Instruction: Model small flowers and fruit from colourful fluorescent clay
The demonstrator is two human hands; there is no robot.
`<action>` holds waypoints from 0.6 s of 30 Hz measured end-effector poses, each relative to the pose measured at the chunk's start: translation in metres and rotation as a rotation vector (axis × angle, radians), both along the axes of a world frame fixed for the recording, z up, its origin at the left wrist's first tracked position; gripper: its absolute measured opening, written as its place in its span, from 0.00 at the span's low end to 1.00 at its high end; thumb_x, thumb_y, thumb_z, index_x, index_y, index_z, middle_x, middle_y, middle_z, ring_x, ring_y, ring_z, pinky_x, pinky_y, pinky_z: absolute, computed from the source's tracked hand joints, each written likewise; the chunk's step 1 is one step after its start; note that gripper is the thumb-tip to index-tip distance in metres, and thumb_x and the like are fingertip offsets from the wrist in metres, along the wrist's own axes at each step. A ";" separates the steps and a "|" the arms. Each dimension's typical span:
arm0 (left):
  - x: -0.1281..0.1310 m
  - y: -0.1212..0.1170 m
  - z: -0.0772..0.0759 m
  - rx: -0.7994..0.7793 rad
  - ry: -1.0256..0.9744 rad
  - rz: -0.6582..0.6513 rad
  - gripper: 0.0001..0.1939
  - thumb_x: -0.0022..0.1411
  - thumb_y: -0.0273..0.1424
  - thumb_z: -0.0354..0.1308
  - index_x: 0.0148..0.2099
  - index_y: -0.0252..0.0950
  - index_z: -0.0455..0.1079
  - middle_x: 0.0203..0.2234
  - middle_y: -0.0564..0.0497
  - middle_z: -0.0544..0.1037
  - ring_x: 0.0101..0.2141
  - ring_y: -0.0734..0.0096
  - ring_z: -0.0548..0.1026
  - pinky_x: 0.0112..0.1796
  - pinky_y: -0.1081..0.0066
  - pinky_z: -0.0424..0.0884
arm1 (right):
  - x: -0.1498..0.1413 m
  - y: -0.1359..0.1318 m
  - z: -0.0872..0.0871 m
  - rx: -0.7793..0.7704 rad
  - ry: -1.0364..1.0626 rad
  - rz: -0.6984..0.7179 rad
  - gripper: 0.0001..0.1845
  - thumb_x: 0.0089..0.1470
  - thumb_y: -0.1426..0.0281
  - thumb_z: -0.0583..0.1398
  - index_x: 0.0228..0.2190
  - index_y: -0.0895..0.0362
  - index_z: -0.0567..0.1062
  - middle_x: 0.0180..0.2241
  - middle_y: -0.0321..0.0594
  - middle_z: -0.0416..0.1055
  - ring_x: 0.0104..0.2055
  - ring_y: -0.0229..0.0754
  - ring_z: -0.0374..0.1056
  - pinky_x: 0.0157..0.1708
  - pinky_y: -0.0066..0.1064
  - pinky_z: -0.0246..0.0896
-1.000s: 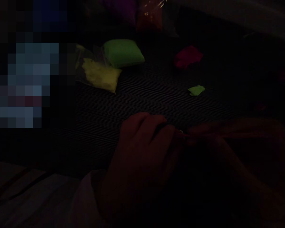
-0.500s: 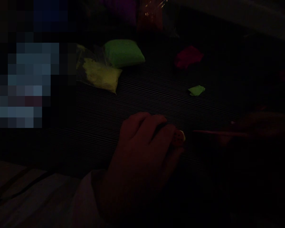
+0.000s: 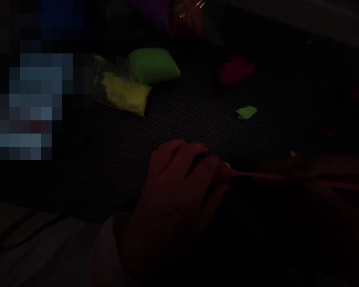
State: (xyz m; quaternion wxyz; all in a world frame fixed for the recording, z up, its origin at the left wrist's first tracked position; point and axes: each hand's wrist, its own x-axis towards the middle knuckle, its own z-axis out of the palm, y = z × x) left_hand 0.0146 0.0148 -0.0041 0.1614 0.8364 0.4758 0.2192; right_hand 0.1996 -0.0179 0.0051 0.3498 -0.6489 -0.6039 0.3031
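Note:
In the dark view my left hand (image 3: 179, 187) rests low over the table, thumb and index finger pinched on a small reddish piece (image 3: 224, 170) with a pale yellow edge, which looks like modelling clay. Most of that piece is behind the fingers. From the right comes a thin pink stick-like modelling tool (image 3: 263, 175), its tip at the small piece, seemingly touching it. My right hand (image 3: 299, 165) is closed around this tool, though deep shadow hides most of its fingers.
A green clay pack (image 3: 154, 65) and a yellow clay bag (image 3: 125, 93) lie beyond my left hand. Farther right are a magenta lump (image 3: 236, 71) and a small green scrap (image 3: 246, 112). Purple (image 3: 151, 12) and orange (image 3: 186, 22) bags stand at the back.
My right hand has brought the tool leftward and slightly down, so its tip has gone from apart to meeting the small piece. My left hand keeps its pinch, nearly still.

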 end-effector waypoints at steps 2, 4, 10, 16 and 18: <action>0.000 0.000 0.000 -0.006 0.000 0.009 0.11 0.54 0.35 0.53 0.41 0.38 0.66 0.39 0.51 0.70 0.42 0.66 0.64 0.42 0.62 0.62 | -0.007 0.003 0.010 -0.044 0.126 -0.065 0.05 0.50 0.64 0.54 0.29 0.50 0.70 0.28 0.36 0.71 0.27 0.37 0.68 0.25 0.27 0.66; 0.001 0.000 0.000 -0.008 0.002 0.008 0.11 0.54 0.34 0.53 0.41 0.38 0.66 0.39 0.51 0.70 0.42 0.66 0.64 0.42 0.62 0.62 | -0.013 0.005 0.015 -0.081 0.218 -0.101 0.03 0.49 0.66 0.55 0.28 0.50 0.69 0.28 0.34 0.71 0.27 0.35 0.68 0.23 0.23 0.65; 0.001 0.001 -0.001 -0.004 0.001 0.014 0.11 0.54 0.35 0.53 0.40 0.38 0.66 0.38 0.51 0.70 0.42 0.65 0.64 0.42 0.61 0.63 | -0.015 0.006 0.012 -0.125 0.290 -0.120 0.02 0.49 0.67 0.56 0.28 0.50 0.70 0.28 0.34 0.70 0.27 0.35 0.68 0.22 0.24 0.65; 0.001 0.001 0.000 -0.021 -0.007 0.016 0.11 0.54 0.35 0.53 0.40 0.38 0.66 0.38 0.51 0.70 0.42 0.66 0.64 0.42 0.62 0.63 | -0.015 0.008 0.013 -0.117 0.293 -0.132 0.03 0.49 0.69 0.56 0.27 0.50 0.70 0.26 0.34 0.70 0.26 0.35 0.67 0.22 0.24 0.64; 0.001 0.000 0.000 -0.016 -0.004 0.012 0.11 0.54 0.34 0.53 0.40 0.38 0.66 0.38 0.51 0.70 0.42 0.66 0.64 0.42 0.62 0.63 | -0.014 0.009 0.013 -0.092 0.293 -0.158 0.05 0.49 0.72 0.54 0.26 0.51 0.69 0.24 0.34 0.70 0.26 0.36 0.68 0.21 0.25 0.64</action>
